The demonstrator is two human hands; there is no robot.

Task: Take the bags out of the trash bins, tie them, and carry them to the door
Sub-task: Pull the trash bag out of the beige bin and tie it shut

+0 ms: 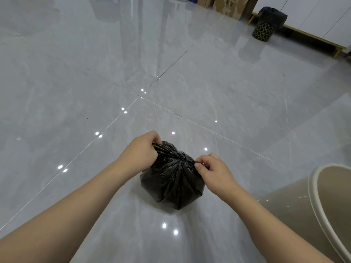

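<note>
A small black trash bag (171, 184) sits on the glossy grey tile floor in front of me, its top gathered into a bunch. My left hand (141, 149) grips one gathered end of the bag at its upper left. My right hand (212, 168) pinches the other end at the bag's right side. A beige trash bin (315, 202) with no bag in it stands at the lower right, beside the bag. Far off at the upper right stands a dark patterned bin (264, 30) lined with a black bag (272, 15).
Cardboard boxes (226, 5) lean at the back wall. A white cabinet on wooden legs (322, 25) runs along the right, behind the patterned bin. Bare tile floor (114, 73) stretches between me and them.
</note>
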